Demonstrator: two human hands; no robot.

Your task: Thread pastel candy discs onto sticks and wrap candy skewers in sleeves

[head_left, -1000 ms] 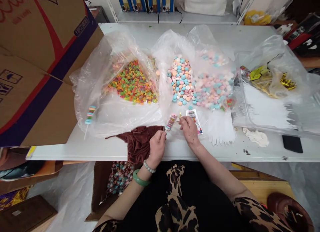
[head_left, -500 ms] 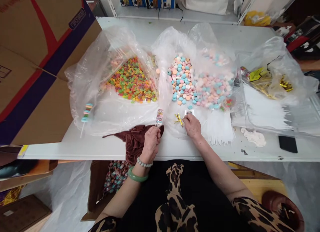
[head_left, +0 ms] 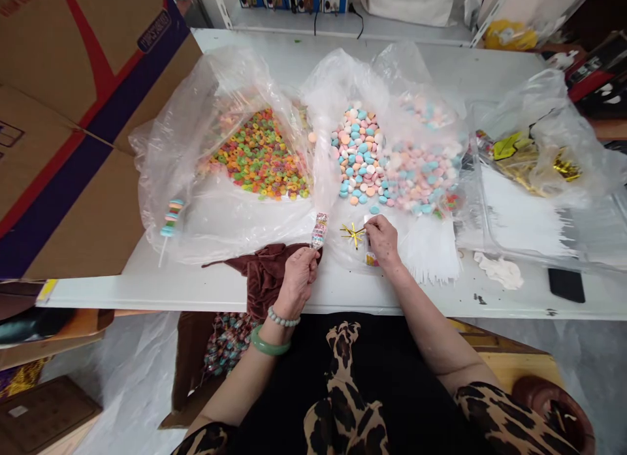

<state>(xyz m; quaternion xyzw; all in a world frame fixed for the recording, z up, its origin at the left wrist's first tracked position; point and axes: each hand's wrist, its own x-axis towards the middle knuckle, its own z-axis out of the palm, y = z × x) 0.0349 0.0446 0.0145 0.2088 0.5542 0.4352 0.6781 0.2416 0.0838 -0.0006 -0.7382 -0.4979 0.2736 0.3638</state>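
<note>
My left hand [head_left: 300, 277] is closed around the lower end of a wrapped candy skewer [head_left: 319, 230], which stands upright above the fingers in its printed clear wrapper. My right hand [head_left: 383, 241] is pinched at the edge of a small pile of gold twist ties [head_left: 353, 234], with one tie end at its fingertips. Partly under that hand lies a small stack of printed wrappers [head_left: 372, 258]. Just beyond are pastel candies [head_left: 361, 155] in a clear bag. Colourful ring gummies [head_left: 267, 158] fill another bag, and an unwrapped candy skewer [head_left: 172, 219] lies at its left.
A brown cloth [head_left: 269, 272] hangs over the table's front edge. White sticks [head_left: 431, 246] lie right of my right hand, beside a clear tray [head_left: 529, 256]. A large cardboard box [head_left: 73, 181] stands at left. Below the table, a box holds wrapped candies [head_left: 228, 344].
My right hand has shifted slightly right, uncovering more of the wrappers under it. The gold ties are spread a little differently. My left hand still holds the skewer, tilted slightly more to the right.
</note>
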